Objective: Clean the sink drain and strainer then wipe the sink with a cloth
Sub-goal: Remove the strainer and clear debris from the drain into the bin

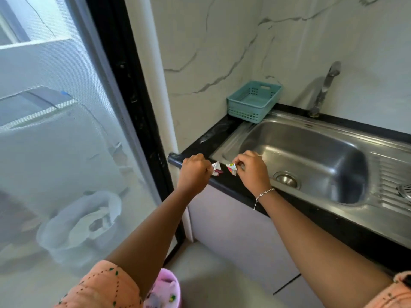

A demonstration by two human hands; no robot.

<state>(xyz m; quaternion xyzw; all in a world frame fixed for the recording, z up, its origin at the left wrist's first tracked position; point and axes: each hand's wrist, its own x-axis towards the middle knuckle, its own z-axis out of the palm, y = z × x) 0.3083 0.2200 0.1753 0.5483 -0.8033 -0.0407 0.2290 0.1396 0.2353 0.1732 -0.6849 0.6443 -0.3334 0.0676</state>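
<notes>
A steel sink (347,138) is set in a black counter, its round drain (287,179) at the near left of the basin. A round strainer (405,190) lies on the ribbed drainboard at the right edge. My left hand (194,172) pinches a small foil sachet piece (216,169) over the counter's left corner. My right hand (251,170) pinches another torn sachet piece (232,168). The two pieces are a little apart. No cloth is visible.
A teal plastic basket (253,101) sits at the back left of the counter. A steel tap (325,87) rises behind the basin. A pink bin (164,290) stands on the floor below. A glass door (66,130) is to the left.
</notes>
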